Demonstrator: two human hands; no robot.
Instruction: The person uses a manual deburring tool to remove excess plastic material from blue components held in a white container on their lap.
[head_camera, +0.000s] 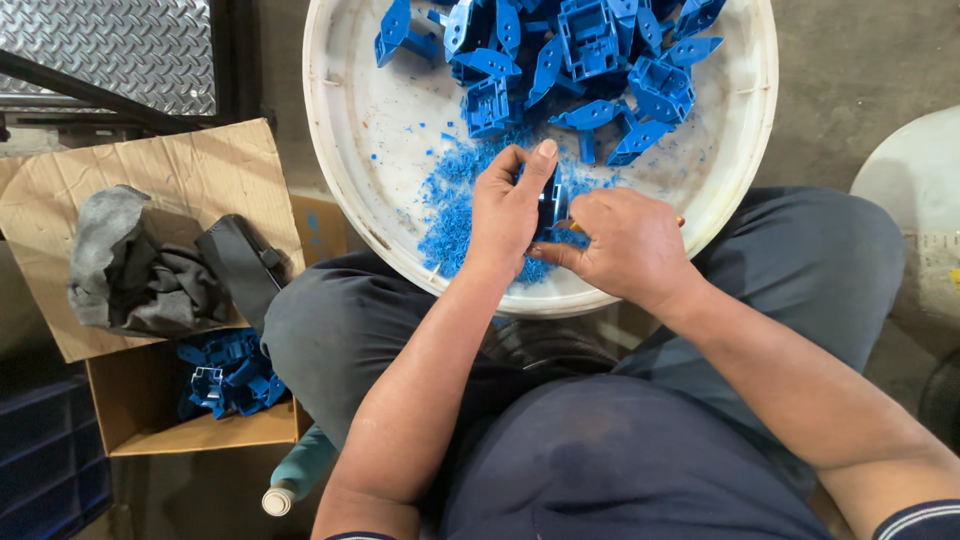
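part (549, 201): small blue plastic | gripped by both hands, left (507, 212) | right (625, 245)

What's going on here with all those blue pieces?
A seated person holds one blue plastic part in the left hand over a big white tub resting on the knees. The right hand presses a small tool against the part. Blue shavings lie in the tub under the hands, with a pile of blue parts behind. A cardboard box to the left holds more.
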